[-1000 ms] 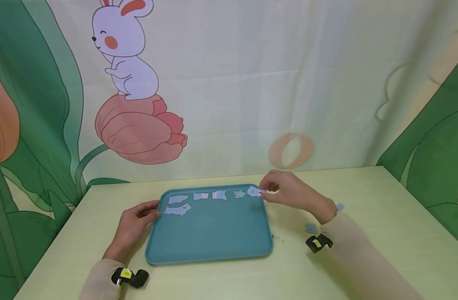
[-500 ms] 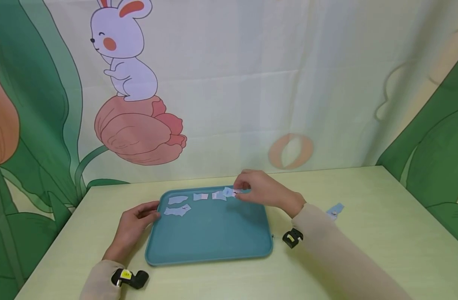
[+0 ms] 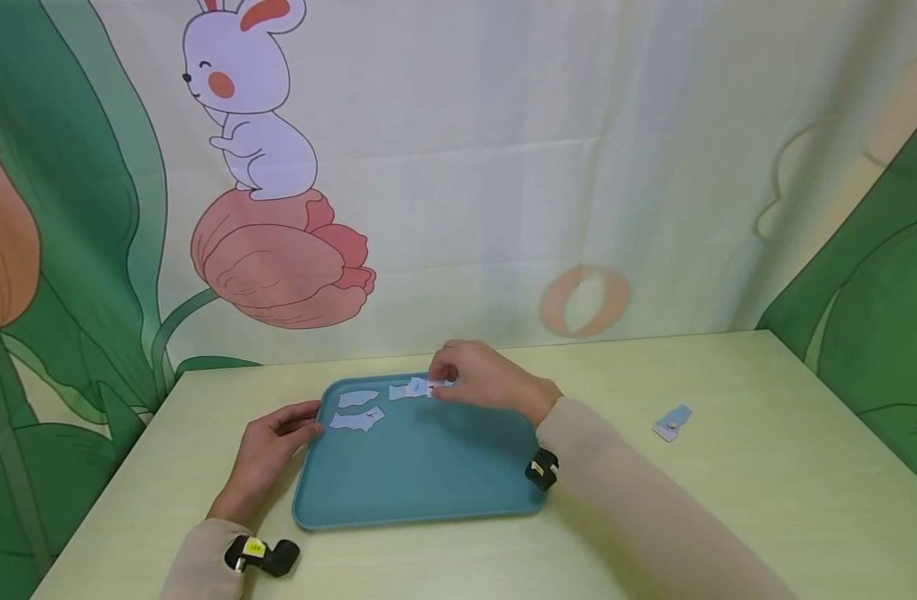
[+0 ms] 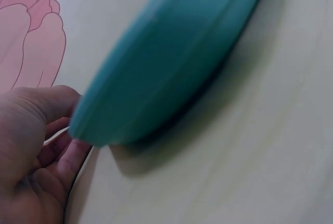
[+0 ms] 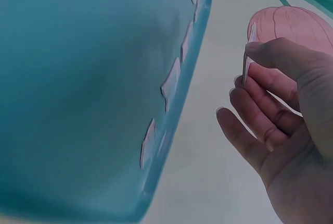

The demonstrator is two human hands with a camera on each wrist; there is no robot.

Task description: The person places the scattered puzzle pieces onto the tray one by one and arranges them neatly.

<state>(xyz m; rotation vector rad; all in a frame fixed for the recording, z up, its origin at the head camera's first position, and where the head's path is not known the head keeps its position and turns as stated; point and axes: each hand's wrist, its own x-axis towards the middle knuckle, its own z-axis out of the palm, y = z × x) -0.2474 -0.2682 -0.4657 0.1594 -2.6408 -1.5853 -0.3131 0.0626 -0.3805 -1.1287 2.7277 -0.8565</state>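
A teal tray [image 3: 421, 467] lies on the table. My left hand [image 3: 267, 446] grips its left rim, thumb on the edge and fingers lower down, as the left wrist view shows. My right hand [image 3: 488, 379] is above the tray's far side, pinching a pale blue puzzle piece [image 5: 253, 31] with jagged edges between thumb and index finger; the other fingers are loosely bent. Below it, a row of similar pieces [image 5: 173, 81] lies along the far rim, partly hidden by the hand in the head view. A wider jagged piece [image 3: 357, 418] sits under the row's left end.
Off the tray to the right, a few overlapping pieces [image 3: 672, 422] with a small pale bit on top lie on the table [image 3: 766, 467]. A printed curtain [image 3: 458, 208] hangs behind the table's far edge. Each wrist bears a small black camera [image 3: 262, 556].
My right hand has travelled left over the tray with the pinched piece, from the far right corner to above the row's middle. The left hand keeps its place on the rim.
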